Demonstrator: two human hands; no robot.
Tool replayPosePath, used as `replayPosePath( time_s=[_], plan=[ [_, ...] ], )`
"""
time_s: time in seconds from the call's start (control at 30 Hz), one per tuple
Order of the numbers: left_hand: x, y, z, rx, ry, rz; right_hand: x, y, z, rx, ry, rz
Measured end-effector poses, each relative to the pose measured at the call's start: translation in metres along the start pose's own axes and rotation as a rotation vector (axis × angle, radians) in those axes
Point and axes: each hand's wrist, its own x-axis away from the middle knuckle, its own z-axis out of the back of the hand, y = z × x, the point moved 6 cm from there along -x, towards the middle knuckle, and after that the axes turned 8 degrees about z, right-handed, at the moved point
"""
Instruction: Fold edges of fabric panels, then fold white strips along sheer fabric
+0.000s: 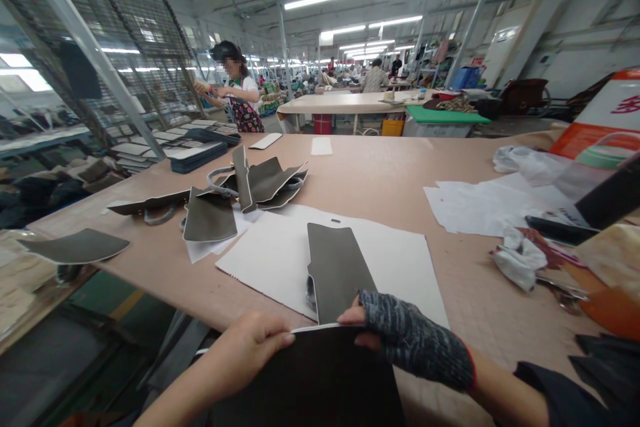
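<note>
A dark sheet-like panel (330, 373) with a pale top edge hangs in front of me at the near table edge. My bare left hand (255, 343) pinches its upper left corner between thumb and fingers. At the upper right, my right hand (385, 320), in a dark knitted fingerless glove, grips the same edge. Just beyond lies a grey-brown panel (340, 260) with a pale border, resting on a large white board (400, 260). Something dark shows under its left side, too covered to name. The panel's lower part falls below the view.
Several grey-brown panels with handles (255, 183) are heaped on the table (370, 173). Another panel (77, 245) lies at far left. White paper (500, 203), a crumpled cloth (520, 257) and scissors (565, 290) are at right. A co-worker (240, 90) stands beyond stacked panels (197, 155).
</note>
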Motion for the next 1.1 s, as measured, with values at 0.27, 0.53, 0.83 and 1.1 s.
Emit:
replayPosePath(
  time_s=[0.27, 0.53, 0.83, 1.1],
  plan=[
    [-0.005, -0.004, -0.003, -0.002, -0.002, -0.039, -0.01, -0.005, -0.002, -0.08, -0.077, 0.011],
    [-0.001, 0.017, -0.013, 0.132, -0.015, -0.175, -0.014, 0.003, 0.005, -0.465, 0.088, -0.266],
    [-0.006, 0.02, -0.032, 0.152, 0.057, -0.182, -0.01, 0.024, -0.011, -0.736, 0.171, -0.516],
    [-0.003, 0.03, -0.049, 0.175, 0.132, -0.237, -0.015, 0.025, -0.015, -0.702, 0.184, -0.478]
  ],
)
